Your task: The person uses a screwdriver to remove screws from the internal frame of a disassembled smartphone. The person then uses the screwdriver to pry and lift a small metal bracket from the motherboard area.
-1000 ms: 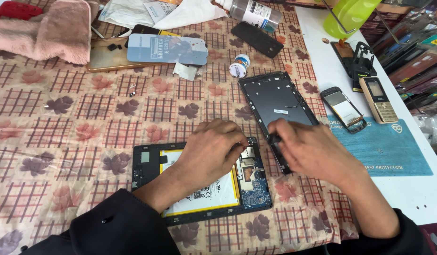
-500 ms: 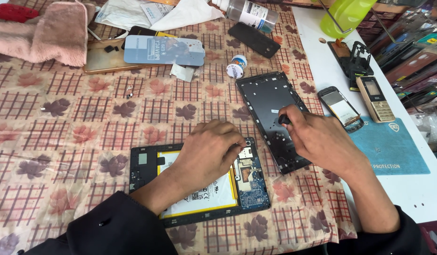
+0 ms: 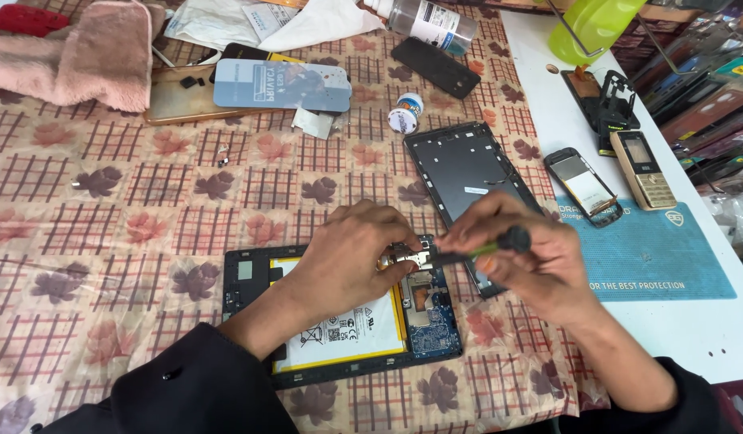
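An opened tablet (image 3: 339,321) lies on the patterned cloth, showing its white battery with a yellow rim and a blue circuit board. My left hand (image 3: 351,257) rests on its upper part, fingertips pressing a small metal piece near the board. My right hand (image 3: 524,257) grips a screwdriver (image 3: 480,251) with a dark handle and a green collar, its tip pointing left at that metal piece. The tablet's black back cover (image 3: 468,181) lies just behind my right hand.
A small white jar (image 3: 405,112), a dark phone (image 3: 436,66) and a clear bottle (image 3: 428,20) sit at the back. A pink towel (image 3: 90,52) lies far left. Two old phones (image 3: 584,185) and a blue mat (image 3: 653,253) are on the white table at right.
My right hand left the back cover, took up the screwdriver and brought it left to the tablet's board. My left hand stayed on the tablet.
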